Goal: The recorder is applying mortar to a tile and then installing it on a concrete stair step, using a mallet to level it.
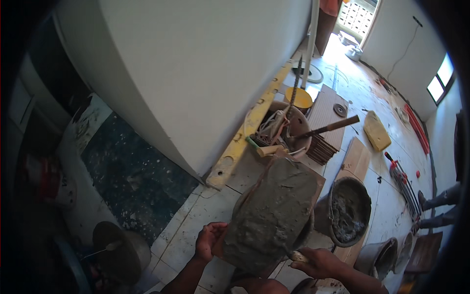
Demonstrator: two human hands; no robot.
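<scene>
A rectangular brown tile (318, 185) lies tilted in front of me, its upper face spread thickly with wet grey mortar (269, 210). My left hand (209, 241) has its fingers curled at the tile's lower left edge, gripping it. At the lower right, my right hand (320, 264) is closed round the pale handle of a trowel (297, 256); its blade cannot be made out against the mortar. Beneath the tile shows part of a dark round bucket (308, 232). To the right stands another bucket (350, 210) with grey mortar inside.
Beyond the tile sits a tub of tools (299, 128), beside a yellow spirit level (249, 125) along the wall. Stacked brown tiles (325, 117), a yellow jerrycan (376, 131) and a tile cutter (404, 183) lie farther right. Another person's legs (440, 208) are at the right edge.
</scene>
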